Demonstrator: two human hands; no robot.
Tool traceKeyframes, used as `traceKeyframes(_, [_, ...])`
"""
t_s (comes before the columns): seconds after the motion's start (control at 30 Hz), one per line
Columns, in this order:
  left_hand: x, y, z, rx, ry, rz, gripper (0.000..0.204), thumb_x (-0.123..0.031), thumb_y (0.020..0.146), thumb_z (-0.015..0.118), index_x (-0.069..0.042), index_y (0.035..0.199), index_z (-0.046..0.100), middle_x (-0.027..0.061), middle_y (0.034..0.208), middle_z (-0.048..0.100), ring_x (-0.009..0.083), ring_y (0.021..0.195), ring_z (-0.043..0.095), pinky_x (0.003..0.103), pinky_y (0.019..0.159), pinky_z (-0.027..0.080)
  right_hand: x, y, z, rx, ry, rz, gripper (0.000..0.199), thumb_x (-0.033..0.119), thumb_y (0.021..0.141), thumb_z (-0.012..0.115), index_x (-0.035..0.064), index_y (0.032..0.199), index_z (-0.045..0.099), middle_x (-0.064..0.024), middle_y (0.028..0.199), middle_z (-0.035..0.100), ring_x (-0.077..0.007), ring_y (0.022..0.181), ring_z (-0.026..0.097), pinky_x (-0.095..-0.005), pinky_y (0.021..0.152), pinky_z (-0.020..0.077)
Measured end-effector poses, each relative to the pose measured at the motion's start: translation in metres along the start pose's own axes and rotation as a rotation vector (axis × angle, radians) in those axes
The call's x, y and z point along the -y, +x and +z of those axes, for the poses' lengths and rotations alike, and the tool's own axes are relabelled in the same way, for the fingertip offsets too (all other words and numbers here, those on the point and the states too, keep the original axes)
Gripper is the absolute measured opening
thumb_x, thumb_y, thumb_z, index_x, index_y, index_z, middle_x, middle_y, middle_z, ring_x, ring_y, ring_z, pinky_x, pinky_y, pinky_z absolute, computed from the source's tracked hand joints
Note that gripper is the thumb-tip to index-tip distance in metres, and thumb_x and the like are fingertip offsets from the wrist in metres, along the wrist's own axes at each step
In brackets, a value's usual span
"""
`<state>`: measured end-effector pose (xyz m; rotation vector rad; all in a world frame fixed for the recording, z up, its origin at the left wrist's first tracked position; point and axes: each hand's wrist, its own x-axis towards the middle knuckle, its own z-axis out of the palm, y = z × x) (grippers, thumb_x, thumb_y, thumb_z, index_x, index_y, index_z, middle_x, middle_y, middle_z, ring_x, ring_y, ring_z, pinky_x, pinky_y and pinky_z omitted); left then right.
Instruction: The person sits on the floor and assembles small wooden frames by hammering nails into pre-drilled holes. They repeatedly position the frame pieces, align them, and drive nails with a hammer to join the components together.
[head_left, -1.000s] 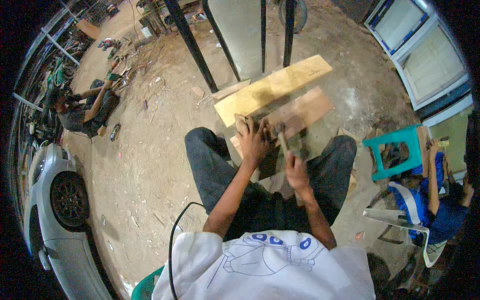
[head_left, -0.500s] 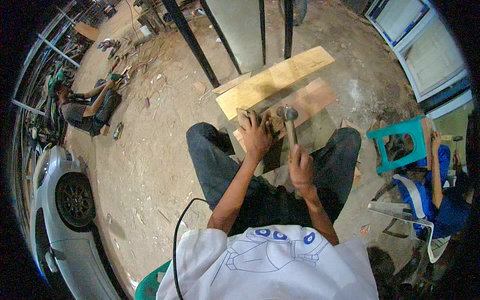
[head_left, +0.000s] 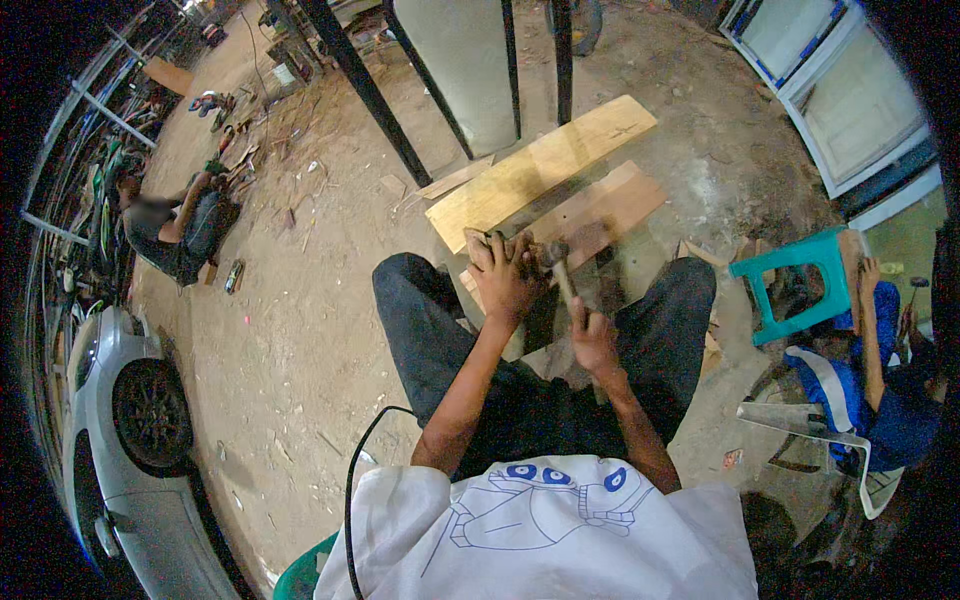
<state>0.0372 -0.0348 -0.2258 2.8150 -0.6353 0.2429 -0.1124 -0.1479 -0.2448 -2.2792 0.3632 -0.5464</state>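
I sit with my knees apart over wooden boards on a dirt floor. My left hand (head_left: 503, 270) presses down on a small piece of wood (head_left: 478, 282) in front of me, fingers spread on it. My right hand (head_left: 592, 338) is closed around the handle of a hammer (head_left: 557, 262), whose metal head is down beside my left fingers. A reddish-brown board (head_left: 600, 212) lies just beyond the hammer head. A longer pale plank (head_left: 540, 170) lies behind it.
Black metal posts (head_left: 365, 92) and a grey panel (head_left: 460, 60) stand beyond the planks. A person (head_left: 170, 225) sits at far left near a white car (head_left: 130, 440). A teal plastic stool (head_left: 795, 285) and another person in blue (head_left: 880, 380) are at right. A black cable (head_left: 365, 470) hangs by my left side.
The hammer rose slightly half a second ago and has come down again next to my left fingers. My left hand has stayed on the wood.
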Motion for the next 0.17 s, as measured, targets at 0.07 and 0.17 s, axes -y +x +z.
traceKeyframes(0.07, [0.003,-0.002,-0.004,0.016,0.023,0.006,0.055,-0.037,0.087,0.053,-0.026,0.139,0.040,0.0163,0.142,0.033,0.0439,0.131,0.029,0.064,0.091,0.032,0.011,0.001,-0.010,0.109,-0.223,-0.156,0.034,0.020,0.091,0.054,-0.0001,0.117,0.049,-0.0180,0.079,0.052,-0.0306,0.065,0.051,-0.0424,0.056,0.0406])
traceKeyframes(0.17, [0.006,-0.005,0.000,0.009,-0.022,-0.048,0.056,-0.037,0.088,0.052,-0.026,0.141,0.038,0.0166,0.142,0.034,0.0417,0.133,0.029,0.064,0.093,0.031,0.023,-0.002,-0.004,-0.302,-0.566,-0.602,0.030,0.017,0.091,0.053,0.0015,0.117,0.050,-0.0153,0.078,0.052,-0.0290,0.062,0.048,-0.0416,0.058,0.0417])
